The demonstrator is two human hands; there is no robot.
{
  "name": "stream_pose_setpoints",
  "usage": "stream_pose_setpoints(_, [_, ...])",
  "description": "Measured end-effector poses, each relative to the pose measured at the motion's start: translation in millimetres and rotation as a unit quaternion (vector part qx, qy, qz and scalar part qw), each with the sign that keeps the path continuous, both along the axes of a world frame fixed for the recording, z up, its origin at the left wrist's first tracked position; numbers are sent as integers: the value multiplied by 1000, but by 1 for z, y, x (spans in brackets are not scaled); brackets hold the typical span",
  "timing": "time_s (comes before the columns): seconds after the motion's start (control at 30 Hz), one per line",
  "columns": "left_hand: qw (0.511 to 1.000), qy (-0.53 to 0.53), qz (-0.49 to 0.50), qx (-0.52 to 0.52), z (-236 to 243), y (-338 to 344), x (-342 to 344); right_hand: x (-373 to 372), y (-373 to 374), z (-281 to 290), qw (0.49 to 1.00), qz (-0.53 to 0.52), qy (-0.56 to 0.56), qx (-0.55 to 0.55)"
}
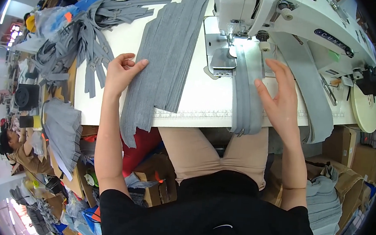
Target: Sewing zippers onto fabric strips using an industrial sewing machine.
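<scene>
My left hand [121, 72] rests with its thumb on the edge of a stack of grey fabric strips [167, 53] lying on the white sewing table [198, 105]. My right hand [278, 95] lies flat, fingers spread, beside a grey strip with a zipper [245, 95] that runs from under the presser foot [229, 54] of the white sewing machine [295, 19] to the table's near edge. The thumb touches that strip's right side.
A wide grey band [311, 92] hangs over the table at the right. A heap of grey zippers [80, 41] sits at the left. Cardboard boxes [350, 149] and folded grey fabric [323, 205] stand below right. Another person [11, 147] sits far left.
</scene>
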State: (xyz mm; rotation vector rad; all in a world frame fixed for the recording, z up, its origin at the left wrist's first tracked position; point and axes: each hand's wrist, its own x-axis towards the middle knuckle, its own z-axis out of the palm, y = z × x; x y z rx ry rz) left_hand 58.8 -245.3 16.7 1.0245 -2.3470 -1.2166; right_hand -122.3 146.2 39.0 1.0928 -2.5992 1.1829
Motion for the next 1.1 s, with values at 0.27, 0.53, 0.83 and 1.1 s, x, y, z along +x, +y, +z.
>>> stream_pose_setpoints(0.27, [992, -79, 14, -93, 1, 14, -14, 7, -1, -7, 1000, 11, 27, -9])
stream_pose_setpoints(0.53, [991, -65, 6, -119, 16, 29, -22, 9, 5, -9, 1000, -1, -6, -20])
stream_pose_setpoints(0.83, [984, 67, 38, -160, -5, 32, -28, 6, 12, -14, 1000, -9, 5, -12])
stream_pose_setpoints(1.1, [966, 35, -15, -255, 4, 52, -8, 9, 7, -12, 1000, 6, -6, -21])
